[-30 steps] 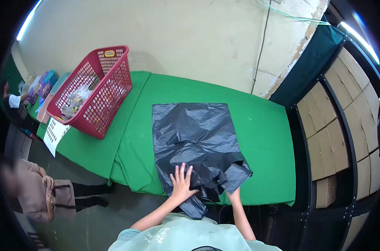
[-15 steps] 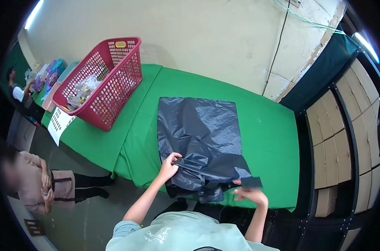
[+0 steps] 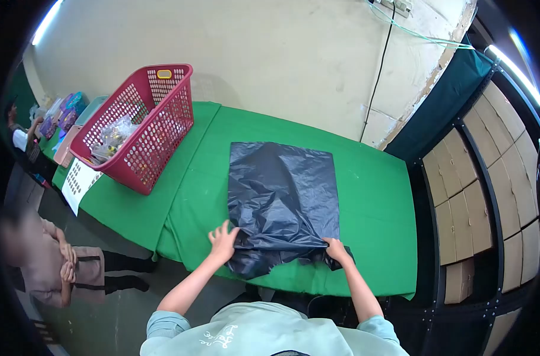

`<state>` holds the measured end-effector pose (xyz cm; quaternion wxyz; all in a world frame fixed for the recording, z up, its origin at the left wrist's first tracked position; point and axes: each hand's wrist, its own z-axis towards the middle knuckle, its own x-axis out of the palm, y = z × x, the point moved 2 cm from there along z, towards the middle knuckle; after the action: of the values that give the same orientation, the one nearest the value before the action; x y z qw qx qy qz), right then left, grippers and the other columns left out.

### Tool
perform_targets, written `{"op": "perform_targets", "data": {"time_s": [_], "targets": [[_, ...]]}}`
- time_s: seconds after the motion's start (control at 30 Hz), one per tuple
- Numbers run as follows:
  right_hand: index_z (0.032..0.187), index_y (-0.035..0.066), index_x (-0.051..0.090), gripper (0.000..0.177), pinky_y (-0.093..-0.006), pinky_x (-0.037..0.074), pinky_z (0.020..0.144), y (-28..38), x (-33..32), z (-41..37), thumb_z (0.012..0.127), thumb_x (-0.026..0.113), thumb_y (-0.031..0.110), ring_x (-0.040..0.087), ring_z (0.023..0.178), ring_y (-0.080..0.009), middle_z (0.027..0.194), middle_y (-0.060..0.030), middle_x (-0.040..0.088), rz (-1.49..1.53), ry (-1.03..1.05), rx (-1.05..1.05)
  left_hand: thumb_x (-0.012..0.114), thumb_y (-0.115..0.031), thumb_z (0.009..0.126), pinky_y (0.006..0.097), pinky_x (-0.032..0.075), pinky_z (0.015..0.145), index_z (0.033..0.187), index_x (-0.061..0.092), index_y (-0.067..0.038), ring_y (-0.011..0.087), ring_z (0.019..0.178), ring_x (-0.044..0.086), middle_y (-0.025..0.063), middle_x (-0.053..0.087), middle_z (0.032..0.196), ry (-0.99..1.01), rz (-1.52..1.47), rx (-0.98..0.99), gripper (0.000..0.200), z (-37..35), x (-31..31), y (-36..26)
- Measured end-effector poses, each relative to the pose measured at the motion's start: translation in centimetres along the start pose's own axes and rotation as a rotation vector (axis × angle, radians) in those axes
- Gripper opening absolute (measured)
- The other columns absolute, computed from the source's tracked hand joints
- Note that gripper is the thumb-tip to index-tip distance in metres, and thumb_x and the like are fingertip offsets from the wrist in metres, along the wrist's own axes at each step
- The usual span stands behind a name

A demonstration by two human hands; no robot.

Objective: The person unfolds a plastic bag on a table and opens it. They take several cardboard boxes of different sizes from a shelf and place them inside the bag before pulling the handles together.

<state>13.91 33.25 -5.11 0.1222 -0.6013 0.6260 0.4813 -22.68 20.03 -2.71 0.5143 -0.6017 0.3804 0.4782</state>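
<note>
A black plastic bag lies spread on the green-covered table in front of me, its near part folded and crumpled. My left hand is at the bag's lower left edge, fingers spread and the thumb side against the plastic. At the lower right edge, my right hand pinches the bag between thumb and fingers. The bag's ragged near end hangs toward me below both hands.
A red perforated basket holding clear plastic packets stands on the green cloth at left, beside a printed sheet. One person stands at left, another farther back. Shelves with cardboard boxes are at right.
My right hand has moved left and in onto the bag's right edge. My left hand has shifted slightly left and its fingers have spread. The bag's near edge lies straighter.
</note>
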Motion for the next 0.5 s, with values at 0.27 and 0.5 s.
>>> {"op": "perform_targets", "data": {"time_s": [0.27,0.5], "targets": [[0.141,0.014,0.01,0.063,-0.039,0.016,0.108,8.1,1.4,-4.2,0.091,0.04,0.037,0.013,0.133,-0.0351,0.143,-0.0242,0.01,0.119,0.194,-0.176,0.048,-0.01,0.085,0.0328,0.047,0.082,0.116,0.051,-0.003,0.02,0.093,0.058,0.0103,0.058,0.107,-0.075,-1.962,-0.524,0.032,1.4,0.5,3.7],[0.108,-0.003,0.055,0.034,-0.0395,0.038,0.095,13.9,-6.9,-7.1,0.075,0.053,0.007,0.055,0.101,-0.0356,0.107,-0.0209,0.058,0.105,-0.461,0.114,0.049,-0.014,0.087,0.0298,0.044,0.087,0.118,0.048,0.0,0.0171,0.101,0.054,0.008,0.055,0.112,0.052,-2.219,-0.026,0.034,1.7,-12.0,0.2]]}}
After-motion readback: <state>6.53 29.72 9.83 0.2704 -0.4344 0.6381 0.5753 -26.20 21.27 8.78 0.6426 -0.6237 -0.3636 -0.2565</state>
